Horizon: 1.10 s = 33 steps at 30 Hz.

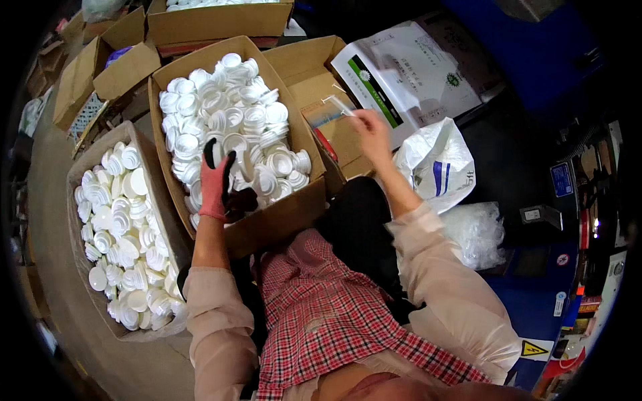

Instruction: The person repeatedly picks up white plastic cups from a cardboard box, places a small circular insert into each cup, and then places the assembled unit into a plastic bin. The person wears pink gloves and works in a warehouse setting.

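My left hand (215,187), in a red and black glove, is over the near part of a cardboard box (277,220) heaped with white ridged plastic caps (233,117). Its fingers are spread among the caps, and I see nothing gripped in them. Off to the right, my bare right hand (374,138) pinches a thin white plastic piece (342,105) with a branched far end. That piece hangs above a second, shallower cardboard box (307,70). Inside this box lies a tool with a red handle (326,144), below the pinched piece.
On the left stands a plastic-lined box (148,174) full of similar white caps. A printed white carton (414,73) lies at the back right. Nearer are a white woven sack (445,157) and clear plastic bags (476,234). Blue machinery (535,281) borders the right.
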### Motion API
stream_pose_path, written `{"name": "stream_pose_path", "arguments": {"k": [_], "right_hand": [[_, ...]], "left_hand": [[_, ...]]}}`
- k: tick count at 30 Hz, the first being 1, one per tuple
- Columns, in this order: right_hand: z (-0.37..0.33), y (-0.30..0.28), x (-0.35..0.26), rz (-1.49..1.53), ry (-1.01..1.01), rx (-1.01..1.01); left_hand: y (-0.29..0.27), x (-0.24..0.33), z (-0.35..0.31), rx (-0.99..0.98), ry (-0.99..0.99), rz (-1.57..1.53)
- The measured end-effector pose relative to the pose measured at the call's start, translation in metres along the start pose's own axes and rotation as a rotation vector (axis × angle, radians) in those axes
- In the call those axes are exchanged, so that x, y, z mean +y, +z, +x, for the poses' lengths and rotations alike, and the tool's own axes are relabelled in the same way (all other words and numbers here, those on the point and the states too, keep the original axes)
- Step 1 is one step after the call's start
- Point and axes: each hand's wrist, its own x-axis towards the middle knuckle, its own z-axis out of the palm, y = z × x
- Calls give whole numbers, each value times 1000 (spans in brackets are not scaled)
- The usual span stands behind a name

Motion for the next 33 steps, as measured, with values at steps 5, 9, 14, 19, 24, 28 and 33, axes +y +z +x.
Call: {"name": "stream_pose_path", "arguments": {"k": [5, 9, 14, 19, 24, 28, 33], "right_hand": [[-28, -214, 51, -1082, 31, -22], [-21, -147, 8, -610, 32, -155], [-41, 57, -62, -246, -163, -807], [-100, 200, -70, -560, -365, -1046], [-96, 235, -49, -432, -274, -1207], [-37, 209, -65, 666, 140, -1110], [-19, 175, -125, 764, 76, -695]], "left_hand": [[7, 46, -29, 8, -233, -822], [-22, 54, -20, -54, 222, -544], [-34, 50, -19, -21, 59, -655], [-53, 42, -20, 272, 343, 28], [-58, 32, -26, 276, 259, -15], [-51, 16, -24, 106, 37, -565], [-38, 73, -29, 68, 58, -1004]]}}
